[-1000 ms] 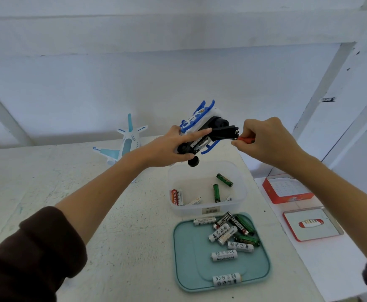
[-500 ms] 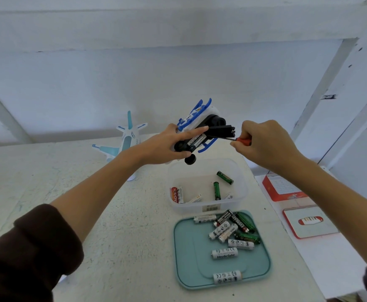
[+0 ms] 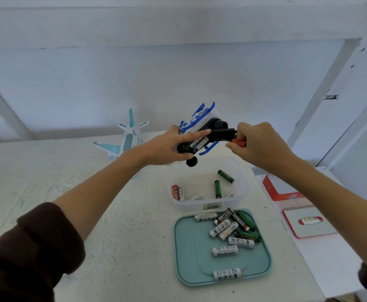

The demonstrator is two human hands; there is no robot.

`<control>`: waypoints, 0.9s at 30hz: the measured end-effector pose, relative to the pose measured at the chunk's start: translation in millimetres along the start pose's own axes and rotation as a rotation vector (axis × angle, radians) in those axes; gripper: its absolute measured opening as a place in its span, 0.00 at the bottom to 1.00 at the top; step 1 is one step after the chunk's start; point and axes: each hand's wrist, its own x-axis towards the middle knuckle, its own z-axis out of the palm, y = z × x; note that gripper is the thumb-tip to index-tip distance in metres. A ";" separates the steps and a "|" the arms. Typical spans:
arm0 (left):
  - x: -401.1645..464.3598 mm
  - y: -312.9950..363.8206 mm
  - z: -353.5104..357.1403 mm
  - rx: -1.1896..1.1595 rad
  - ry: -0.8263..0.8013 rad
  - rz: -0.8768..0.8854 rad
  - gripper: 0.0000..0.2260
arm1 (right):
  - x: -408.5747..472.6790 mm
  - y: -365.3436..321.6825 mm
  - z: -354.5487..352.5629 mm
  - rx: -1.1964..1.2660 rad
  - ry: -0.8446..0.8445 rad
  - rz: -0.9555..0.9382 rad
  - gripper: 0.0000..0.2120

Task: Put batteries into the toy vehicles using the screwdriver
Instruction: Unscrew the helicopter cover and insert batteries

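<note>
Left hand (image 3: 167, 149) grips my upturned toy vehicle (image 3: 200, 134) above the clear tub (image 3: 241, 192); right hand (image 3: 258, 144) pinches the red-handled screwdriver (image 3: 239, 142), lying roughly level, tip aimed leftward toward the black battery cover (image 3: 220, 134).

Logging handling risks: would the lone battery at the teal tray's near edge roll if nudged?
Probably. The battery is a smooth cylinder lying on its side, so a sideways nudge should roll it. The teal tray has a low raised rim that may stop it.

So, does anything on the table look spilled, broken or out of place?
Nothing stands out. Batteries lie loose but inside the tray and the tub. The toy plane sits whole on the table.
</note>
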 end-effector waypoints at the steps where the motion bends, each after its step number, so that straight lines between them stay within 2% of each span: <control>1: -0.6 0.0 0.2 0.006 -0.008 -0.002 0.31 | 0.0 2.4 -1.1 0.012 0.007 -0.014 0.16; 8: 2.0 3.7 1.0 0.061 -0.010 0.036 0.32 | -7.5 1.8 -1.2 0.064 -0.026 -0.064 0.17; 13: 4.3 0.6 -0.4 0.080 -0.017 0.043 0.31 | -12.5 3.7 -2.6 0.015 -0.055 -0.014 0.17; 18: 4.4 0.4 0.0 0.029 0.000 0.044 0.32 | -14.6 -5.4 -2.4 -0.037 0.034 -0.056 0.20; 22: 6.0 0.0 -2.6 0.043 0.031 0.048 0.32 | -13.2 -14.0 0.6 -0.120 0.031 -0.117 0.24; 27: 11.6 1.1 -1.9 0.102 0.075 0.023 0.32 | -16.2 -18.5 2.4 -0.203 0.095 -0.122 0.15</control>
